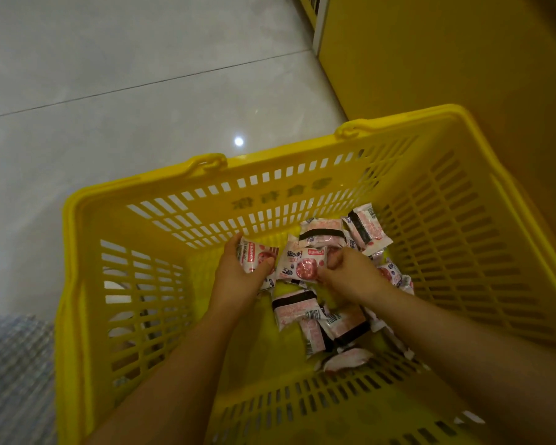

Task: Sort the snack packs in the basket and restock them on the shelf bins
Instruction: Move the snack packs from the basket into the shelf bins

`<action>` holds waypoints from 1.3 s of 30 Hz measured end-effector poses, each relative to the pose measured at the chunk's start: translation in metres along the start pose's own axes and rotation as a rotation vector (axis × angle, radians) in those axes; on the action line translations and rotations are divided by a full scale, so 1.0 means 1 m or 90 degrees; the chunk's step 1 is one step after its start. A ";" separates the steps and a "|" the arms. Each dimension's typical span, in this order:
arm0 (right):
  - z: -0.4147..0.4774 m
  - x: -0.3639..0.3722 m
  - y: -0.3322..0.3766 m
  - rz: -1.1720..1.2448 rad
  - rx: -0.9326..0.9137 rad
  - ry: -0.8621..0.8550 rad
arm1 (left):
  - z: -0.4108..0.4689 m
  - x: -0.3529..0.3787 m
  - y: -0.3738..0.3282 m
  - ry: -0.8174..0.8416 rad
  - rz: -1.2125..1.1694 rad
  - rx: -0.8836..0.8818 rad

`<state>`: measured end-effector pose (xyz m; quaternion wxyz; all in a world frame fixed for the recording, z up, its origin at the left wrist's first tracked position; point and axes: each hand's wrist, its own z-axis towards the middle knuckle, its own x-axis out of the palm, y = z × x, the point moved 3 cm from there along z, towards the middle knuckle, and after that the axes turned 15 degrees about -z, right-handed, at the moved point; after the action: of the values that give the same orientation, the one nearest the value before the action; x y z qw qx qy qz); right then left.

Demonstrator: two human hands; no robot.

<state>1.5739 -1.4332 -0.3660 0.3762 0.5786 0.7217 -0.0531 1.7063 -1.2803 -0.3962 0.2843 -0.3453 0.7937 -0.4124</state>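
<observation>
A yellow slotted plastic basket (161, 220) stands on the floor below me, and both my arms reach down into it. Several pink-and-white snack packs (321, 319) lie loose on its bottom, mostly towards the right. My left hand (238, 271) grips one pack (258, 255) between thumb and fingers near the far wall. Just to its right, my right hand (350, 274) pinches the right edge of a second pack (302, 263), printed side up. More packs (365, 228) rest in the far right corner.
Pale glossy tiled floor (126, 91) spreads to the left and beyond the basket. A yellow cabinet or shelf base (446, 59) rises close against the basket's right side. Checked fabric (13, 364) shows at the lower left.
</observation>
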 end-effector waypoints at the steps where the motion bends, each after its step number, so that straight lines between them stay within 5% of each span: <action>1: 0.000 -0.002 -0.003 -0.151 -0.053 -0.009 | 0.000 0.000 -0.001 0.001 0.000 -0.001; 5: -0.012 0.008 -0.023 -0.491 -0.189 0.242 | -0.001 0.000 -0.002 -0.003 0.005 -0.001; 10: -0.014 0.014 -0.027 -0.655 -0.270 0.223 | -0.002 0.000 -0.002 0.000 0.007 -0.003; 14: -0.010 0.001 -0.018 -0.535 -0.253 0.272 | -0.001 0.000 -0.002 0.000 0.003 -0.008; 21: -0.001 -0.051 0.016 -0.182 -0.338 0.114 | 0.000 0.000 -0.001 0.003 -0.001 -0.011; 33: 0.006 -0.004 0.005 -0.131 -0.179 0.004 | 0.000 0.003 0.000 0.002 0.010 -0.012; 39: 0.001 0.016 0.016 -0.284 -0.153 -0.081 | -0.002 0.005 0.001 0.017 0.025 -0.012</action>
<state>1.5872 -1.4153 -0.3707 0.4659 0.3517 0.8075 -0.0845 1.7014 -1.2825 -0.3971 0.2783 -0.3269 0.8077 -0.4041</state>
